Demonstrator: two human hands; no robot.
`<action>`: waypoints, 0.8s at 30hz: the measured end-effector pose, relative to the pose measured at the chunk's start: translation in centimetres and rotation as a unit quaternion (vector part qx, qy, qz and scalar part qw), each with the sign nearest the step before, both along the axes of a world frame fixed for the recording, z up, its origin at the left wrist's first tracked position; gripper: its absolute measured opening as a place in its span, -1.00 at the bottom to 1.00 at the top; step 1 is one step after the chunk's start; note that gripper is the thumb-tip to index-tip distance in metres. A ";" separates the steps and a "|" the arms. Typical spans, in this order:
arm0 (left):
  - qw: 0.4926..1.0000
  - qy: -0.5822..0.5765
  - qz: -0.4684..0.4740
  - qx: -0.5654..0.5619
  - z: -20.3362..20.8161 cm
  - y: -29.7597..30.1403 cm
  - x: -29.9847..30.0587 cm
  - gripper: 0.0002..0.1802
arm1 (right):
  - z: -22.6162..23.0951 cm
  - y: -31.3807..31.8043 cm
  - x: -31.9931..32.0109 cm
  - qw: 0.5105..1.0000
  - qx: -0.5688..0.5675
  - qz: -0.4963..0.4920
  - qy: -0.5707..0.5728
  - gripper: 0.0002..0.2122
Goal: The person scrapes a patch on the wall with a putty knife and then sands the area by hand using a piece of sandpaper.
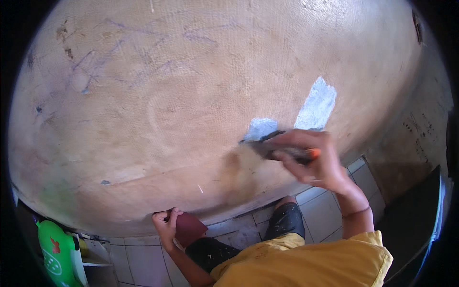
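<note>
My right hand is closed on a putty knife with an orange handle end, its blade pressed flat against a beige plastered wall. Just above the blade are two pale blue-white patches of filler on the wall. My left hand rests low at the foot of the wall and grips a dark red sheet of sandpaper. My knees in dark, paint-spotted trousers and a yellow shirt fill the lower middle.
The wall carries faint purple scribbles and scuffs at upper left. Grey floor tiles lie below. A green plastic bottle stands on a low shelf at lower left. A dark panel leans at the right.
</note>
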State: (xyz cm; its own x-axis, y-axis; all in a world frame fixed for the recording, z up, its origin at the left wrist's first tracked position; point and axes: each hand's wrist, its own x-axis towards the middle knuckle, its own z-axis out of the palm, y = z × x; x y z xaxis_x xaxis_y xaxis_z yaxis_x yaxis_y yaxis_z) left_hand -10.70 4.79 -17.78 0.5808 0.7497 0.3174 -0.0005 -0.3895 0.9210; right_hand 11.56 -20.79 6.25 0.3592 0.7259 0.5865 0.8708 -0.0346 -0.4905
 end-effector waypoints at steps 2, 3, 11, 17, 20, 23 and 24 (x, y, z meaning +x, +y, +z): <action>1.000 0.008 0.008 -0.018 0.1 -0.3 0.5 -0.78 | 0.0 0.3 -0.6 0.999 -0.030 0.017 0.006 -0.81; 1.000 0.008 0.009 0.005 0.1 0.0 0.3 -0.78 | 0.3 0.0 -0.8 1.000 -0.014 -0.001 0.001 -0.79; 1.000 -0.008 0.008 0.021 0.0 -0.3 0.1 -0.81 | 0.5 -1.6 -0.7 0.998 -0.026 -0.059 0.008 -0.77; 1.000 -0.001 -0.012 0.003 0.6 -0.2 0.4 -0.80 | -1.5 0.3 -0.2 0.999 0.014 0.016 0.028 -0.81; 1.000 -0.009 -0.002 0.002 0.4 -0.2 -0.1 -0.80 | -0.7 -0.9 -0.4 1.000 0.002 -0.020 0.009 -0.75; 1.000 -0.006 -0.018 0.010 -0.2 0.3 -0.2 -0.79 | -1.1 -1.7 -0.3 0.998 0.014 -0.056 0.023 -0.75; 1.000 -0.010 -0.012 0.003 -0.2 0.1 -0.1 -0.76 | -1.3 -1.6 -0.3 0.998 0.014 -0.061 0.025 -0.75</action>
State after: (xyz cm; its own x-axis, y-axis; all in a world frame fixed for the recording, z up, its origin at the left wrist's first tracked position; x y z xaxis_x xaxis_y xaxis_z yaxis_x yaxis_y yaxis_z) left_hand -10.82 4.94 -18.03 0.5927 0.7334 0.3330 -0.0281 -0.3943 0.9185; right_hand 11.26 -22.38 4.99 0.4724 0.6595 0.5847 0.8356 -0.1241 -0.5352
